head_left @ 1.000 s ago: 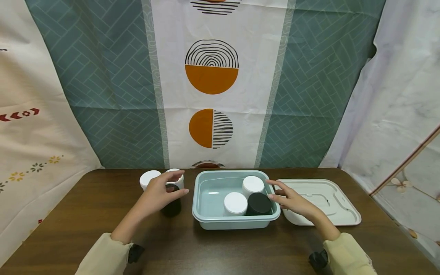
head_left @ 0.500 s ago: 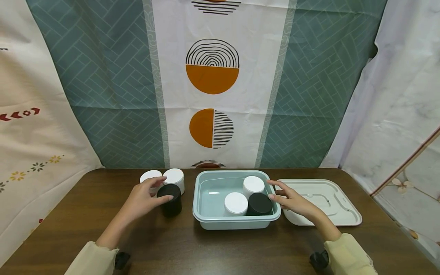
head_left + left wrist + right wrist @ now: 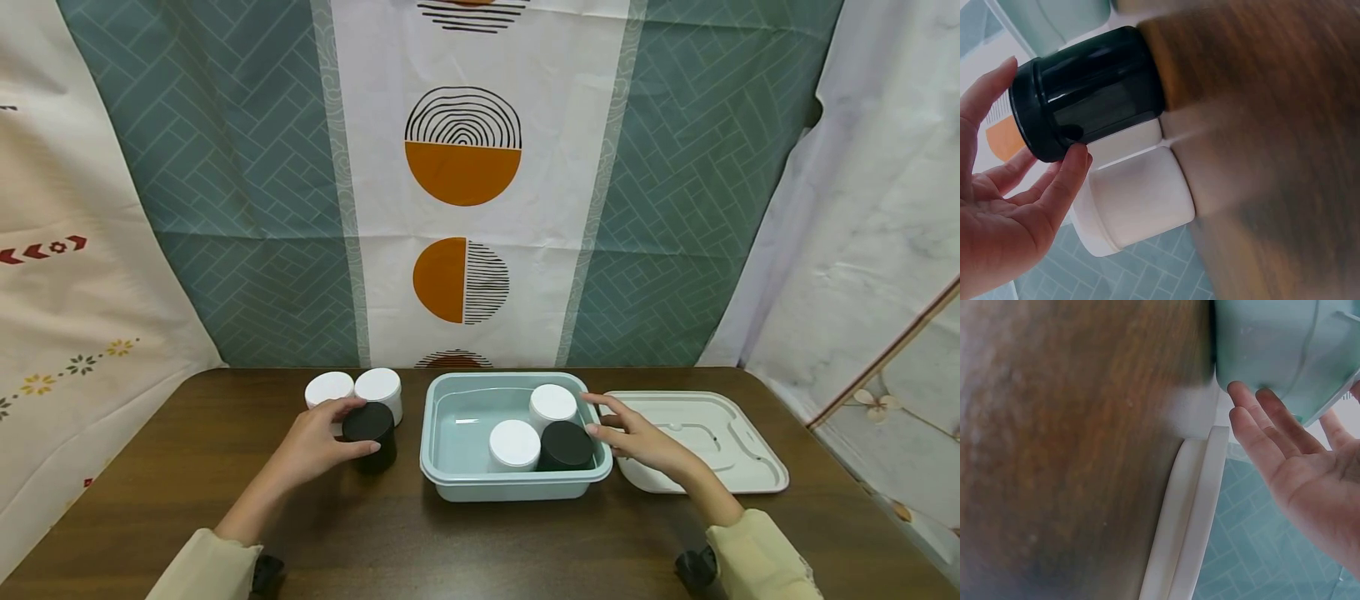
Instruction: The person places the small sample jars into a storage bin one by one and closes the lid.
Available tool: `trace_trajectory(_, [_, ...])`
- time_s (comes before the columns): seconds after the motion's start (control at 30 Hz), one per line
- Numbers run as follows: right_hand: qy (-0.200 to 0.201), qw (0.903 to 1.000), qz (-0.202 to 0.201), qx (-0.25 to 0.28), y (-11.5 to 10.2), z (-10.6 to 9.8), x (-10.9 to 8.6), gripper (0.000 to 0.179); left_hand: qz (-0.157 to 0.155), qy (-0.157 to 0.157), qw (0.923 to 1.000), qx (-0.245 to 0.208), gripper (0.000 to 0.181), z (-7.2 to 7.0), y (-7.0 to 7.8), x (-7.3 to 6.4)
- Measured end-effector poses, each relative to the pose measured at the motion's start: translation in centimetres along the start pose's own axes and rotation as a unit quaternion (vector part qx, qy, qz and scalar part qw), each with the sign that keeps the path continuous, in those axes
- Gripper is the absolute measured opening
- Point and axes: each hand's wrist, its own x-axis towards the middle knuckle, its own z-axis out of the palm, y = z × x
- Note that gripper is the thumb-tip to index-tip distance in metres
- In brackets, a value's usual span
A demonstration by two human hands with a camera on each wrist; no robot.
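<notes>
My left hand (image 3: 318, 442) holds a black lidded jar (image 3: 372, 429) by its lid, the thumb on the near side and fingertips on the far side. The black jar (image 3: 1094, 94) stands upright on the table. Just behind it stand two white lidded jars (image 3: 378, 392). My right hand (image 3: 641, 437) holds the right rim of a pale blue-green tub (image 3: 468, 490), thumb and index finger over the edge; the other fingers lie nearly straight by its outer wall in the right wrist view. Inside the tub's right half are two white jars (image 3: 514, 446) and a black jar (image 3: 566, 447).
A white lid (image 3: 720, 433) lies flat on the table to the right of the tub, partly behind my right hand. Patterned cloth (image 3: 465, 250) hangs along the table's back edge and at both sides. Brown wooden tabletop (image 3: 465, 550) spreads out in front of the tub.
My left hand has moved from above the loose black jar back to its left side, then closed its thumb and fingers on the lid. The right hand and tub have stayed still.
</notes>
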Motion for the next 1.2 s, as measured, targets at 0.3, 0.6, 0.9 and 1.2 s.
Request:
trace_trajectory(0.3, [0.003, 1.0, 0.003, 0.006, 0.1, 0.0, 0.1, 0.058, 0.004, 0.008, 0.9998, 0.015, 0.057, 0.3, -0.2, 0.1])
trace_trajectory(0.6, [-0.001, 1.0, 0.001, 0.009, 0.1, 0.1, 0.1, 0.058, 0.006, 0.026, 0.9994, 0.024, 0.053, -0.4, 0.3, 0.4])
trace_trajectory(0.9, [-0.002, 1.0, 0.0, 0.006, 0.2, 0.0, 0.1, 0.058, 0.017, 0.024, 0.9992, 0.029, 0.054, -2.1, 2.2, 0.5])
trace_trajectory(1.2, [-0.002, 1.0, 0.002, 0.005, 0.3, 0.0, 0.1, 0.058, 0.039, 0.023, 0.9986, 0.028, 0.055, -3.3, 4.6, 1.1])
